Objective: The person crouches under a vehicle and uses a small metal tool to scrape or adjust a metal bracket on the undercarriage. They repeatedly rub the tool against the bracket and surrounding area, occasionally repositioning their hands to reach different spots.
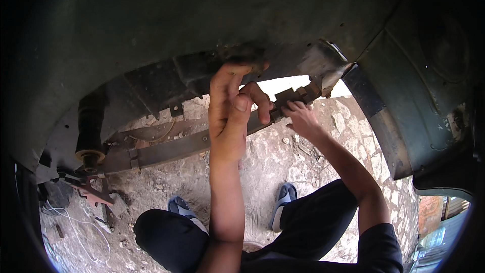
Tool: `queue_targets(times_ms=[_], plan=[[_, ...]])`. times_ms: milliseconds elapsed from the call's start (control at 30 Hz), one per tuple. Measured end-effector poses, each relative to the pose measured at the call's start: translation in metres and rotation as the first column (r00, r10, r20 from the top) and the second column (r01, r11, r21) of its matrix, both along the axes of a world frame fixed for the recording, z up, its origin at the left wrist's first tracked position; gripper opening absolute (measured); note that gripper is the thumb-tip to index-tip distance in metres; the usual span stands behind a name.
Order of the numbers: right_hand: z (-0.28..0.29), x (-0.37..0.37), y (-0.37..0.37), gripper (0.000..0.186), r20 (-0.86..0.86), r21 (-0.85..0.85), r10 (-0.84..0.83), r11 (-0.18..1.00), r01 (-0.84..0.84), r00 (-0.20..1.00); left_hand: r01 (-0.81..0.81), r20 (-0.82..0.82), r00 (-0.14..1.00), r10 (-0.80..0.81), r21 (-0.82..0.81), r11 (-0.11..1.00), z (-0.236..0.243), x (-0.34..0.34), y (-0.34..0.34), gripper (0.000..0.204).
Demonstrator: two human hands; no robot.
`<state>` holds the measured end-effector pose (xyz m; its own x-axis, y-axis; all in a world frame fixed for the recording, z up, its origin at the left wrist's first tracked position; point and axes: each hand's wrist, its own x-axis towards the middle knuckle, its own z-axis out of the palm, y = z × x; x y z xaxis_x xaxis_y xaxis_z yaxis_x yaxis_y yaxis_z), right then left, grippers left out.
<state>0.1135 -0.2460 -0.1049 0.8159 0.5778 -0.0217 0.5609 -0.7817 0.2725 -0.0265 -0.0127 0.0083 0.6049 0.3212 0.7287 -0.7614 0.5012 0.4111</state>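
My left hand (233, 101) is raised in the middle, just under the lower edge of a dark green vehicle body panel (166, 20). Its fingers are loosely bent and apart, with nothing visible between them; the upper fingertips reach to the panel's shadowed underside. Further right, my right hand (304, 120) has its fingers stretched against a rusty stepped metal block (293, 96) on a long leaf spring (172, 152). The spring slants up from lower left to right, passing behind my left wrist, which hides part of it.
A black cylindrical part with a tan ring (90, 146) hangs at the left. Below it are a reddish metal piece (93, 195) and a thin white cable (76, 237) on the stony ground (151, 187). A curved green fender (414, 101) stands at right. My shoes and knees are below.
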Motion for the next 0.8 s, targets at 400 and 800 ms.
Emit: queue_targets(times_ms=[400,800], plan=[[0.009,0.008,-0.004,0.066,-0.025,0.103,0.063,0.993,-0.060,0.998,-0.012,0.005,1.000,0.012,0.002,1.000,-0.001,0.000,-0.001,0.052],[0.005,0.013,-0.012,0.064,0.026,0.060,0.011,0.998,-0.012,1.000,-0.012,0.016,1.000,0.012,0.020,1.000,-0.002,0.002,0.000,0.053]])
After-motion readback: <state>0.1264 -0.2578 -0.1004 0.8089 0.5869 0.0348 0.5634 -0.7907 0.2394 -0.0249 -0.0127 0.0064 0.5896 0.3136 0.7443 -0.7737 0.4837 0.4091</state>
